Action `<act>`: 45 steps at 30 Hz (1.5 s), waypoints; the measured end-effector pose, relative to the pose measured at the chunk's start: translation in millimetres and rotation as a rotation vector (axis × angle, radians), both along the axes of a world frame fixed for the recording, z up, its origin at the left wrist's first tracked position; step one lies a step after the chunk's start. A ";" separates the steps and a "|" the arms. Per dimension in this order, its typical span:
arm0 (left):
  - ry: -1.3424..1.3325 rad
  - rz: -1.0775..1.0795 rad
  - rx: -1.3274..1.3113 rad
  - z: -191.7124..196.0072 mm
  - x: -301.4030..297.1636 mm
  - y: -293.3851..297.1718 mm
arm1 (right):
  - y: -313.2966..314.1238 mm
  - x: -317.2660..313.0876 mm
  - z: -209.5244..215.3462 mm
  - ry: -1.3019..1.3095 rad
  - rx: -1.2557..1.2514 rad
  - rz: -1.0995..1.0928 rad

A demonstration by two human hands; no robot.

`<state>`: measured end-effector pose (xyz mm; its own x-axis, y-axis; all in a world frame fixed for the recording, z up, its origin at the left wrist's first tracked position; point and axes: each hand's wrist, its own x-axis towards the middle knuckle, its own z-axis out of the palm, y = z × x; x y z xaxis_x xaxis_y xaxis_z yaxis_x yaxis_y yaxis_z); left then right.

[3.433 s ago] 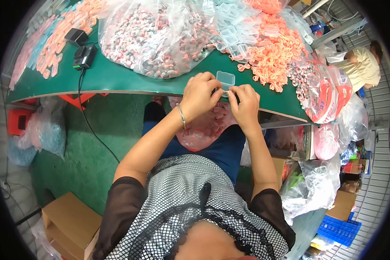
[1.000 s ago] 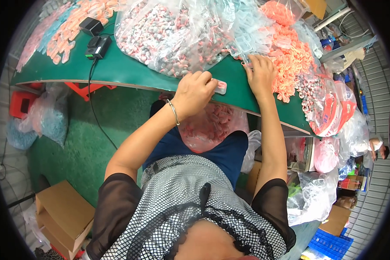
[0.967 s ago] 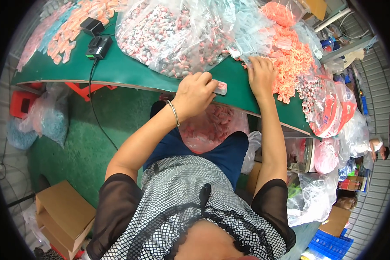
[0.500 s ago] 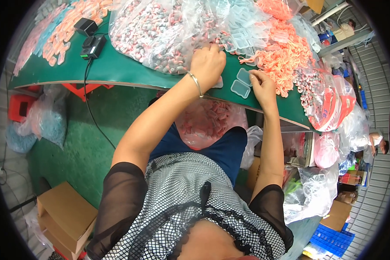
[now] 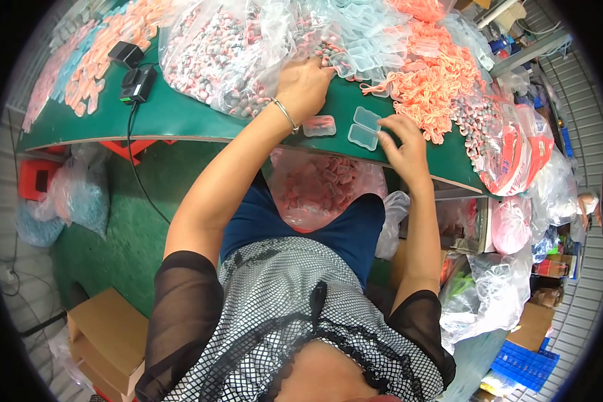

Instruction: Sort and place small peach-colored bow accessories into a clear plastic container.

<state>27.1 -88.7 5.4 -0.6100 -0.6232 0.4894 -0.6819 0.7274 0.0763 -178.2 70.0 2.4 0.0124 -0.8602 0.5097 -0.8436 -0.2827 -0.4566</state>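
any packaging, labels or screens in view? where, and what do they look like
Clear bag of pink and grey pieces: table top, by left hand.
Open clear case: on green mat, at right hand.
Closed small case: beside it.
Brown carton: floor, lower left.
No screens.

I am seeing bare green bench (image 5: 181,114) lying open left of my hands; clear plastic bags of pink parts (image 5: 228,47) are crowding the far side.
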 end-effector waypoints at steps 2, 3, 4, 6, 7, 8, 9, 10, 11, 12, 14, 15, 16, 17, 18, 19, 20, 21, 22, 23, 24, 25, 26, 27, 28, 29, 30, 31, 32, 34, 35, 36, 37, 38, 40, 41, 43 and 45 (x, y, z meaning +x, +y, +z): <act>0.207 -0.092 0.115 1.4 0.0 6.2 | -8.5 -13.3 -1.3 -0.038 -0.004 -0.143; 0.208 -0.094 0.113 2.3 -0.2 5.1 | -15.0 -17.2 -0.6 -0.021 -0.007 -0.195; 0.237 -0.160 0.261 3.0 1.1 4.0 | -22.3 -17.2 1.6 -0.021 -0.008 -0.194; 0.268 -0.231 0.406 4.4 0.2 4.4 | -36.7 -14.0 7.9 0.328 -0.174 -0.181; 0.299 -0.253 0.479 3.8 -2.8 4.8 | -42.9 -12.2 11.8 0.427 -0.188 -0.200; 0.331 -0.279 0.553 3.3 -6.6 5.9 | -44.4 -15.4 13.3 0.434 -0.190 -0.210; 0.334 -0.295 0.551 1.9 -8.0 7.8 | -44.0 -19.9 14.1 0.412 -0.233 -0.255; 0.378 -0.355 0.540 -1.5 -5.7 8.5 | -45.0 -25.5 13.6 0.391 -0.278 -0.301; 0.426 -0.432 0.535 -2.4 -7.6 11.3 | -41.3 -34.8 13.1 0.411 -0.276 -0.330; 0.385 -0.417 0.553 -2.2 -4.8 9.5 | -37.8 -44.0 10.1 0.328 -0.304 -0.360; 0.501 -0.370 1.009 7.2 2.7 14.2 | -24.5 -72.3 3.3 0.268 -0.336 -0.419; 0.583 -0.374 1.187 4.0 4.1 10.7 | -15.9 -92.2 -2.0 0.207 -0.363 -0.509; 0.688 -0.442 1.274 7.1 8.1 10.4 | -7.1 -111.9 -6.9 0.141 -0.389 -0.592; 0.707 -0.417 1.318 11.1 11.8 10.3 | 2.3 -133.6 -11.8 0.156 -0.355 -0.700; 0.728 -0.393 1.362 13.4 12.9 10.5 | 12.8 -149.7 -11.3 0.121 -0.223 -0.821; 0.727 -0.412 1.365 13.1 9.4 11.2 | 26.5 -177.2 -14.5 0.216 -0.202 -0.801; 0.809 -0.454 1.409 11.7 6.8 11.2 | 34.0 -197.6 -20.9 0.305 -0.179 -0.775; 0.894 -0.486 1.450 9.9 7.4 10.8 | 32.7 -201.7 -25.2 0.305 -0.183 -0.775; 0.893 -0.496 1.448 8.8 7.2 10.8 | 34.1 -205.3 -26.0 0.401 -0.066 -0.849; 0.895 -0.492 1.430 7.7 7.9 11.0 | 35.2 -209.5 -26.3 0.494 0.054 -0.921; 0.897 -0.489 1.413 6.0 8.6 10.7 | 33.3 -213.7 -27.3 0.495 0.049 -0.928; 0.840 -0.485 1.352 3.8 10.5 10.9 | 27.4 -210.9 -26.4 0.496 0.116 -1.001; 0.836 -0.491 1.352 1.3 10.4 13.1 | 22.1 -208.5 -25.3 0.496 0.183 -1.074; 0.850 -0.470 1.299 -0.6 10.5 16.4 | 19.1 -210.8 -18.3 0.427 0.299 -1.114; 0.866 -0.442 1.243 -2.4 13.4 18.5 | 12.7 -204.5 -7.7 0.425 0.299 -1.114; 0.879 -0.414 1.247 -5.9 14.2 19.5 | 9.0 -199.8 2.6 0.353 0.364 -1.179; 0.876 -0.416 1.248 -7.3 15.0 21.1 | 6.0 -199.1 7.6 0.279 0.430 -1.242; 0.880 -0.415 1.247 -7.3 13.7 22.1 | 3.9 -202.0 14.9 0.292 0.480 -1.236; 0.883 -0.413 1.246 -7.4 12.6 23.6 | 2.6 -200.8 17.6 0.290 0.479 -1.243; 0.879 -0.414 1.203 -9.6 9.3 28.9 | -5.8 -191.6 19.7 0.343 0.410 -1.176; 0.884 -0.427 1.147 -12.7 8.4 29.3 | -8.8 -189.0 16.2 0.287 0.454 -1.159; 0.889 -0.440 1.092 -16.8 7.2 29.0 | -8.5 -190.4 13.6 0.287 0.453 -1.169; 0.890 -0.435 1.101 -19.8 6.2 27.8 | -7.1 -192.3 11.1 0.236 0.434 -1.203; 0.886 -0.448 1.105 -21.8 4.9 27.6 | -4.7 -195.3 8.0 0.185 0.414 -1.237; 0.893 -0.452 1.081 -22.7 6.0 29.2 | 0.8 -195.7 4.0 0.205 0.415 -1.264; 0.925 -0.456 1.072 -25.9 7.1 28.9 | 1.4 -184.8 4.3 0.312 0.423 -1.233; 0.930 -0.479 1.033 -29.1 8.8 31.3 | 2.7 -169.4 0.0 0.413 0.448 -1.205; 0.937 -0.512 1.015 -27.6 7.5 33.1 | 2.2 -176.4 -1.8 0.379 0.427 -1.215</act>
